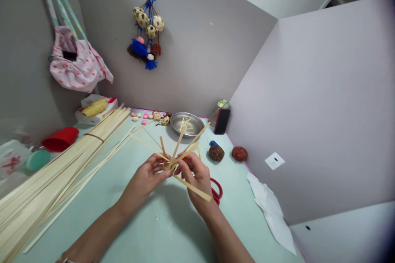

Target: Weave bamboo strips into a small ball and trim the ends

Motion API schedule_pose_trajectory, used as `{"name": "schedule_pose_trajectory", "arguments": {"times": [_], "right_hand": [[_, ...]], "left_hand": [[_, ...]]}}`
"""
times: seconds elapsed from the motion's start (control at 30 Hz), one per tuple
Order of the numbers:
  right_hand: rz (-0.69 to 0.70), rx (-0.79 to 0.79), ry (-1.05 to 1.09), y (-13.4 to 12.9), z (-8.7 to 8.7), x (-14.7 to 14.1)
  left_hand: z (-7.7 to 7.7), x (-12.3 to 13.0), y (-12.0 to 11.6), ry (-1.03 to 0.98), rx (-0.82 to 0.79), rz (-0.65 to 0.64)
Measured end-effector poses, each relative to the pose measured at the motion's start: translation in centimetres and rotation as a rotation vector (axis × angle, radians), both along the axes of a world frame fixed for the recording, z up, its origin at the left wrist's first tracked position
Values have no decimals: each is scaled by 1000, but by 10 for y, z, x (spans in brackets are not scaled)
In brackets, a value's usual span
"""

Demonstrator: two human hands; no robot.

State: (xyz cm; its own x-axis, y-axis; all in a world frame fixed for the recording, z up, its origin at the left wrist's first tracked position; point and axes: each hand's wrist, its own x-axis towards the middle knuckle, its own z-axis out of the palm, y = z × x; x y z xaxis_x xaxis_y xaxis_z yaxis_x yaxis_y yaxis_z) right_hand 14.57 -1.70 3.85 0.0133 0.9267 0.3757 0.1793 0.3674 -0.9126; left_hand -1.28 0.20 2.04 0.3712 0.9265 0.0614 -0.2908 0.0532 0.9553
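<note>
Between my two hands, above the middle of the table, is a small woven ball of bamboo strips [168, 166], with several loose strip ends fanning out up, left and down to the right. My left hand [152, 172] pinches its left side between thumb and fingers. On the other side, my right hand [195, 174] has thumb and fingers closed on the strips by the ball; its fingertips partly hide the weave. Red-handled scissors [217, 191] lie just right of my right hand, their blades hidden behind it.
A bundle of long bamboo strips [77, 152] covers the left side. A metal bowl [175, 128] holding strip scraps, a propped phone [222, 121], two yarn balls, brown [216, 153] and reddish [239, 154], and white paper [271, 209] stand or lie beyond and right. Finished woven balls [142, 19] hang on the wall.
</note>
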Motion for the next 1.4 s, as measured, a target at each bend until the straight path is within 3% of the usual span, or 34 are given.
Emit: {"name": "schedule_pose_trajectory", "arguments": {"times": [0.3, 0.53, 0.8, 1.0, 1.2, 1.4], "right_hand": [[-14, 45, 17, -1, -1, -1], [-28, 146, -138, -5, 5, 0], [39, 29, -223, -7, 8, 4], [19, -1, -160, -5, 6, 5], [22, -28, 80, -1, -3, 2], [-26, 7, 98, 2, -2, 3]], "left_hand": [[-1, -2, -1, -18, -3, -25], [0, -1, -3, -14, -11, -12], [1, 0, -3, 3, 25, -21], [2, 1, -5, 15, 8, 4], [7, 4, -8, -22, -1, -15], [5, 5, -9, -27, -1, -47]]}}
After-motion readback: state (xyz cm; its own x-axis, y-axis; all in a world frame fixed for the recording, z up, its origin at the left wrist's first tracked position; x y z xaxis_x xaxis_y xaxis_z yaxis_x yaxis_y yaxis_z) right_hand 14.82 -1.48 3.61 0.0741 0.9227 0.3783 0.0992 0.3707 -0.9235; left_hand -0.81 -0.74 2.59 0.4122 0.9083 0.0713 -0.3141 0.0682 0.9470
